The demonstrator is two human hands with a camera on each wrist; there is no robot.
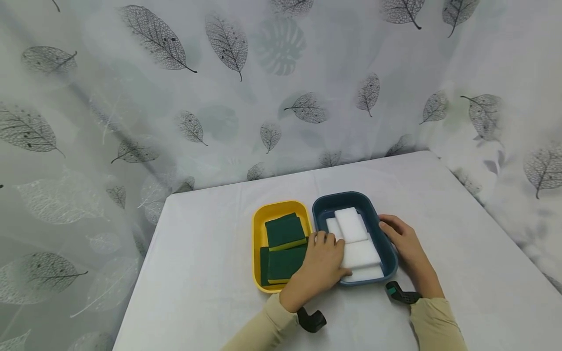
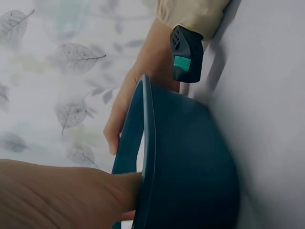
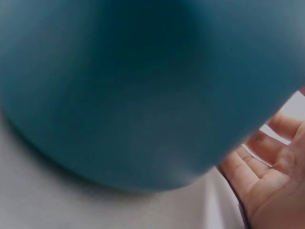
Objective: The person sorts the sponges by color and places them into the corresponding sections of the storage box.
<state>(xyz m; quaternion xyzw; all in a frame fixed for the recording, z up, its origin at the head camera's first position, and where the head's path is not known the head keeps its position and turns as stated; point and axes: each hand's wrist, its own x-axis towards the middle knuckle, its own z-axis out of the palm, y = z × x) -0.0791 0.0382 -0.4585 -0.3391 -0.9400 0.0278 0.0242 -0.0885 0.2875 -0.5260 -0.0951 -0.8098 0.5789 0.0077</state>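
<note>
My left hand (image 1: 322, 261) reaches across the left rim of a blue tray (image 1: 391, 261), its thumb inside by the white sponge blocks (image 1: 360, 254). The fingers are bent, and their tips are hidden, so any grip on a block does not show. In the left wrist view the left thumb (image 2: 125, 188) passes over the tray's edge. My right hand (image 1: 406, 243) rests against the tray's right side with loosely bent fingers. The right wrist view shows these fingers (image 3: 240, 174) beside the outer wall. Several white blocks lie stacked in the tray.
A yellow tray (image 1: 256, 229) stands left of the blue one, holding several green-and-yellow scouring sponges (image 1: 285, 231). Both trays are on a white-covered table (image 1: 197, 263). Leaf-patterned curtains (image 1: 237, 112) hang behind the table and along its sides.
</note>
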